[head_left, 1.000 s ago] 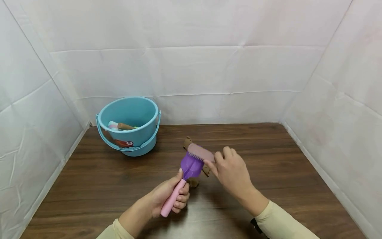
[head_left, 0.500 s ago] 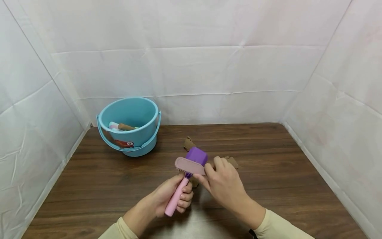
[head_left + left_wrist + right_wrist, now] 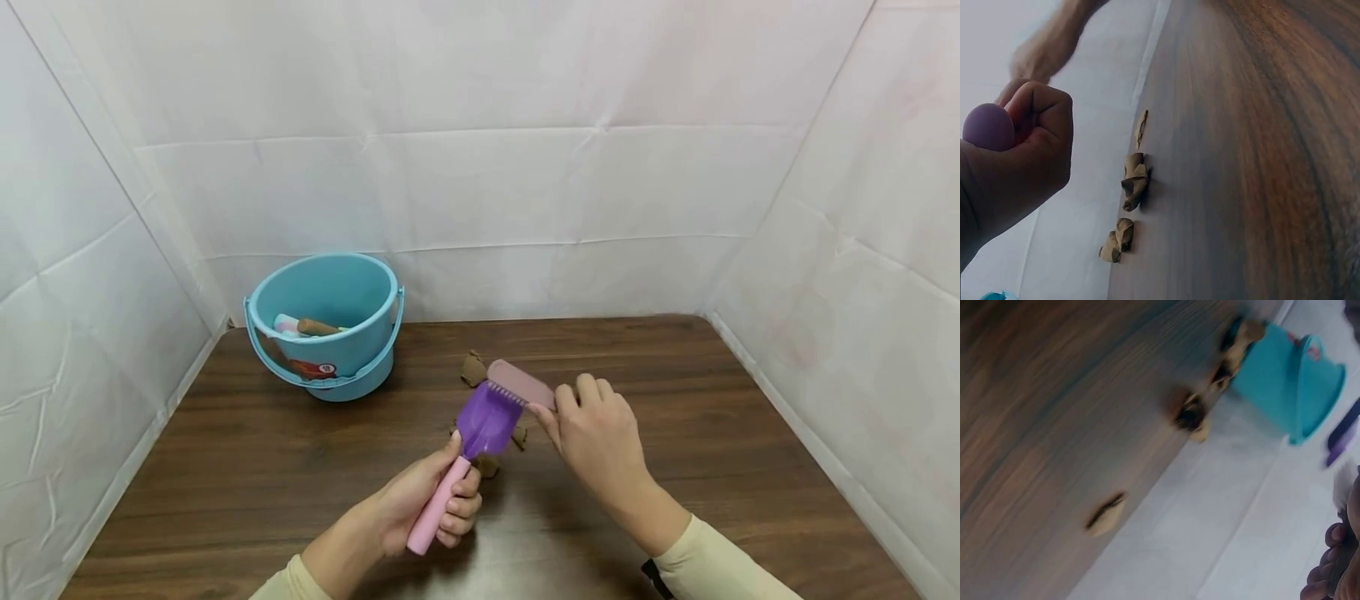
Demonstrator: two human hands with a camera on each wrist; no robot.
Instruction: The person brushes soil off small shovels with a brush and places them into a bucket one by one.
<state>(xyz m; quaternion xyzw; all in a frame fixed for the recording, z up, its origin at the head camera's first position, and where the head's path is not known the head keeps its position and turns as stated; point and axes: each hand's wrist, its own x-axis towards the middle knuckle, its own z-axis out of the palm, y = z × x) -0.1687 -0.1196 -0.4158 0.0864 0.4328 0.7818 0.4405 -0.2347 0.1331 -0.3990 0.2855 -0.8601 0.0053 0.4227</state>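
Observation:
In the head view my left hand [image 3: 393, 510] grips the pink handle of a toy shovel, its thumb up near the purple scoop [image 3: 487, 417]. My right hand [image 3: 600, 433] pinches one end of a flat pinkish brush [image 3: 521, 383] with a row of short bristles. The bristles lie against the far end of the scoop's upper face. Behind and beside the shovel, crumpled brown scraps [image 3: 473, 369] lie on the table, partly hidden by it. The left wrist view shows curled fingers around the handle's round end [image 3: 989, 127]. In the right wrist view the brush is mostly cut off.
A light blue bucket [image 3: 352, 360] with its handle hanging down stands at the back left. Inside it are a brown stick-like handle [image 3: 318, 327] and a pale pink-and-white piece. White sheeting [image 3: 487, 192] walls the dark wooden table [image 3: 675, 400] at the back and sides.
The brush slid toward me along the scoop to its handle end, then moved back to the scoop's far end. The shovel tilted and returned. Both hands kept their holds.

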